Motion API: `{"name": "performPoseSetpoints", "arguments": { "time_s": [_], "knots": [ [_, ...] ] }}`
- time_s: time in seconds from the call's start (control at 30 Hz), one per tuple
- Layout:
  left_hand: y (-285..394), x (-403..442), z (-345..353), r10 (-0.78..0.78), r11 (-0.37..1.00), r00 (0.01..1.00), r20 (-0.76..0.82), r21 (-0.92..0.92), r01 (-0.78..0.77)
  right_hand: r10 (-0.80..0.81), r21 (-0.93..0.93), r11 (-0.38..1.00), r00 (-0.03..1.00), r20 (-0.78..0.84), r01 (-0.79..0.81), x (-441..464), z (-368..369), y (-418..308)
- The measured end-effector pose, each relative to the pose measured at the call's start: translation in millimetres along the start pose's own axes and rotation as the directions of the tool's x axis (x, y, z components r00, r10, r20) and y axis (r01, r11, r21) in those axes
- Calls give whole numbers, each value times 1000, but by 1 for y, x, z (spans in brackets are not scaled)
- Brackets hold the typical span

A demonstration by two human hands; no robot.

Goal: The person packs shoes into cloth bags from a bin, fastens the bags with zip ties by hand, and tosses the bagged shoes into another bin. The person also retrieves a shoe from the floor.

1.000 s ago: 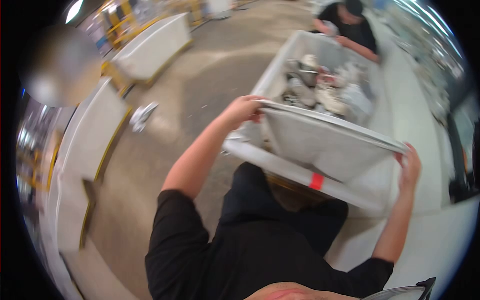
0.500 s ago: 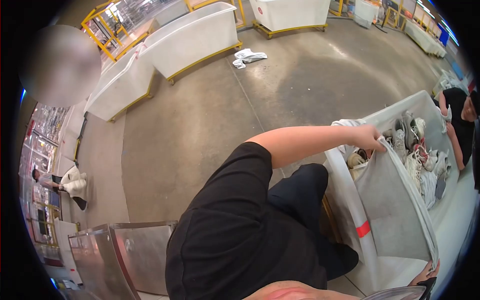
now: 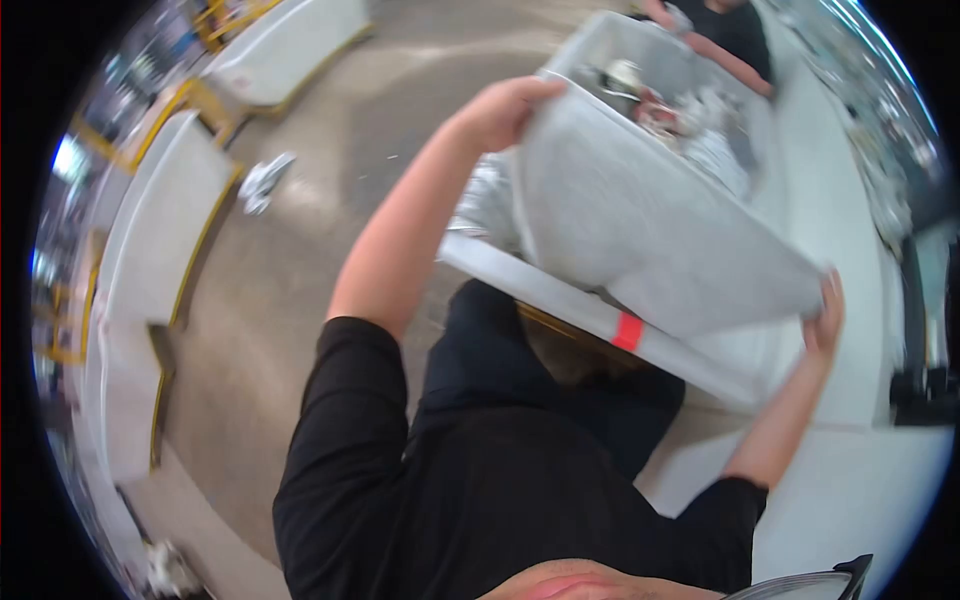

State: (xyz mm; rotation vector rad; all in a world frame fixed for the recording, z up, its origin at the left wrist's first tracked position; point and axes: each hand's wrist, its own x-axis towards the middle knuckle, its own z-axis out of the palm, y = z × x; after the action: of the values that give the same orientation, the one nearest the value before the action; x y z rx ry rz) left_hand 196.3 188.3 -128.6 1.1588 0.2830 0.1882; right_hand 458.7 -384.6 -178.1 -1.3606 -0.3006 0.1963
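A light grey cloth [image 3: 650, 215] is stretched between my two hands over the near end of a white bin [image 3: 560, 292]. My left hand [image 3: 510, 112] is closed on its upper left corner. Its right corner is gripped by my right hand [image 3: 825, 315]. The cloth's lower part hangs down inside the bin's near rim, which bears a red tape strip [image 3: 627, 331]. Beyond the cloth, shoes [image 3: 655, 112] and pale wrapping lie in the bin, partly hidden by it. A whitish bundle [image 3: 485, 200] shows at the bin's left edge.
A co-worker [image 3: 730, 40] in a black top leans at the bin's far right corner. White wheeled bins [image 3: 175, 220] on yellow frames line the left. A crumpled white cloth [image 3: 265, 182] lies on the floor. A long white surface [image 3: 830, 240] runs along the right.
The view has swung back toward the bin after turning left. Compared with one second ago, my left hand is higher and the held cloth is raised and spread wider. Both hands have kept their hold.
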Motion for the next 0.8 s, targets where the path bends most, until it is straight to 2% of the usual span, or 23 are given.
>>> {"name": "performPoseSetpoints", "arguments": {
  "time_s": [0.03,0.07,0.1,0.17,0.23,0.3,0.33,0.37,0.4,0.43,0.47,0.57,0.6,0.67,0.73,0.77,0.8],
  "knots": [
    [-3,18,11,-80,994,992,-95,-88,72,61,172,983,998,-7,-58,22,23,4],
    [-13,26,31,-97,992,994,-49,-91,93,216,347,913,976,39,-215,27,56,-1],
    [-23,29,47,-68,986,994,-80,-157,55,61,276,959,998,-13,-55,15,88,4],
    [-35,24,73,-8,962,986,-169,-272,-39,147,387,917,984,-103,-97,4,146,8],
    [-80,28,103,16,999,975,-220,-36,-24,-43,300,949,980,-194,101,-29,209,25],
    [-117,-3,153,30,988,992,-120,-144,-47,-188,101,975,976,-109,199,-67,258,42],
    [-124,-14,167,25,989,994,-108,-143,-40,-242,-145,963,966,-87,228,-94,287,38],
    [-130,-22,179,62,976,992,-108,-202,-83,-289,-380,891,956,-51,249,-112,306,31],
    [-134,-28,188,95,958,989,-110,-259,-121,-458,-465,771,886,72,436,-111,305,43],
    [-134,-30,195,126,936,986,-112,-314,-155,-591,-520,609,780,207,599,-110,302,54],
    [-134,-27,195,123,939,988,-96,-310,-147,-595,-527,607,780,193,594,-110,300,57],
    [-138,-6,178,99,945,982,-162,-293,-144,-597,-466,506,685,418,726,-113,290,61],
    [-140,6,170,98,948,985,-145,-289,-137,-604,-477,502,687,404,722,-110,281,63],
    [-140,37,156,255,929,957,-137,-239,-282,-533,-477,602,767,358,641,-90,251,70],
    [-116,46,164,252,938,964,-89,-224,-266,-505,-476,644,800,323,599,-60,231,79],
    [-103,47,168,241,946,968,-64,-209,-249,-404,-373,823,903,144,428,-40,225,86],
    [-91,47,170,225,955,974,-42,-190,-229,-249,-216,947,968,-16,239,-23,221,90]
  ]
}}
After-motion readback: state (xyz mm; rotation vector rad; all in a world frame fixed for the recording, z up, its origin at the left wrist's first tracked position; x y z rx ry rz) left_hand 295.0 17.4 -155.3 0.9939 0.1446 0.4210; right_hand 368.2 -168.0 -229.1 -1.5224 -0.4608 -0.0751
